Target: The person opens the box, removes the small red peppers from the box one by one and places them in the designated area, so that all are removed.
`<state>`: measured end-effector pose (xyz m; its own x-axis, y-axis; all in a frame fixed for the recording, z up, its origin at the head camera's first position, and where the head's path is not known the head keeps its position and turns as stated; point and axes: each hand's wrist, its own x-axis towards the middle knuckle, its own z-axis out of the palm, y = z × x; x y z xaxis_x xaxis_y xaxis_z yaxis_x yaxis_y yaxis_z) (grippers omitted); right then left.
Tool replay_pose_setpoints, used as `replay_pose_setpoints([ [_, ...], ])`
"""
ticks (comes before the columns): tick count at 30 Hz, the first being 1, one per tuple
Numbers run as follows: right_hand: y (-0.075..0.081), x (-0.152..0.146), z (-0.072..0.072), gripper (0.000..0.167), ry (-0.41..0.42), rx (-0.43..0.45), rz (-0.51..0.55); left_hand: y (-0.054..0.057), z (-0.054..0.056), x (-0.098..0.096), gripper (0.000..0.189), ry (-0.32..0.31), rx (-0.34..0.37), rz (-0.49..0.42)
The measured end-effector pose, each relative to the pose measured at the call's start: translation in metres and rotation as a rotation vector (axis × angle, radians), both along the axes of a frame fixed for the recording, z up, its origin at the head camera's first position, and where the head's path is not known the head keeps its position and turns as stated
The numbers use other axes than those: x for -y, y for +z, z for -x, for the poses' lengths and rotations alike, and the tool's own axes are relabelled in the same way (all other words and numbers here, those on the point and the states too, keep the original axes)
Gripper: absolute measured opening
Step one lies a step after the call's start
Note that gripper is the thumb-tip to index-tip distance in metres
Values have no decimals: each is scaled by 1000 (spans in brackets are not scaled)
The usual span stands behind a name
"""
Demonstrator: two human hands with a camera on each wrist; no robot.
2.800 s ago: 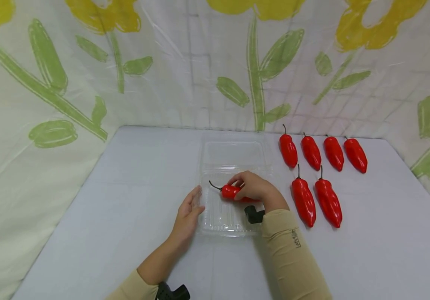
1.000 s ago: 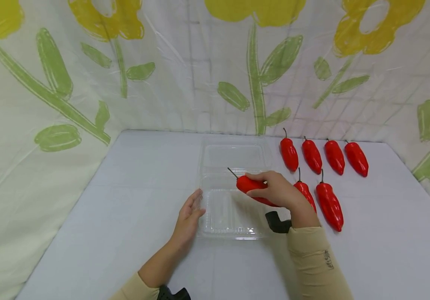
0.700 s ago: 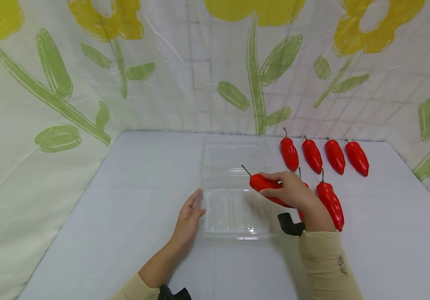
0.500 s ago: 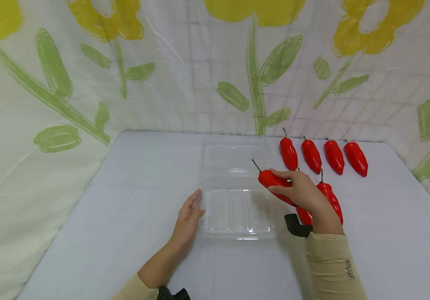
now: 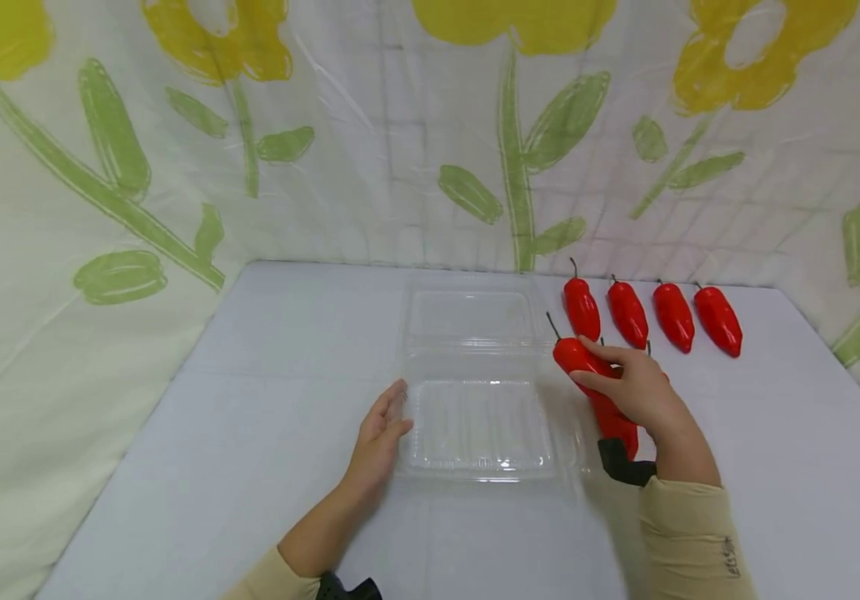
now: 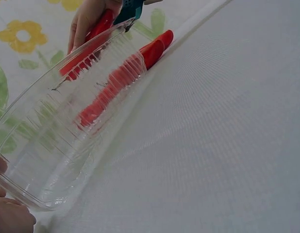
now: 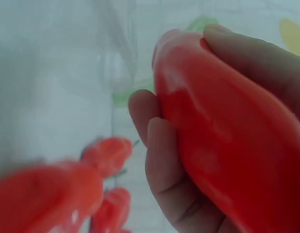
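Observation:
My left hand point(image 5: 376, 433) grips the left side of a clear plastic clamshell container point(image 5: 475, 425), thumb on the inner side. The container's lid point(image 5: 475, 317) is folded back flat away from me. My right hand point(image 5: 651, 396) holds a red pepper point(image 7: 227, 121) between thumb and fingers, raised to the right of the container with its dark stem pointing up and left. Under that hand lies another red pepper point(image 5: 617, 429), partly covered. One more near pepper is almost wholly hidden behind the hand, only its stem and a sliver of red showing.
Several red peppers point(image 5: 627, 315) lie in a row at the table's back right. A white cloth covers the table point(image 5: 287, 350). Behind it hangs a curtain point(image 5: 370, 150) printed with yellow flowers and green leaves.
My right hand has lifted the pepper out of the container and carried it rightward, over the near peppers. The container stands without a pepper in it now. My left hand stays at its side.

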<state>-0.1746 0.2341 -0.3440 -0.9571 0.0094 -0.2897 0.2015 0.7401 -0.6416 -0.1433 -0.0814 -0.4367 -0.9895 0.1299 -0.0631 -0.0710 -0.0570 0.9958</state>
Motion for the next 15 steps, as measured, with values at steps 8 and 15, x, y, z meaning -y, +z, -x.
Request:
replay_pose_setpoints([
  [8, -8, -28, -7, 78, -31, 0, -13, 3, -2, -1, 57, -1, 5, -2],
  [15, -14, -48, -12, 83, -61, 24, -20, 2, 0, -2, 58, 5, 18, -15],
])
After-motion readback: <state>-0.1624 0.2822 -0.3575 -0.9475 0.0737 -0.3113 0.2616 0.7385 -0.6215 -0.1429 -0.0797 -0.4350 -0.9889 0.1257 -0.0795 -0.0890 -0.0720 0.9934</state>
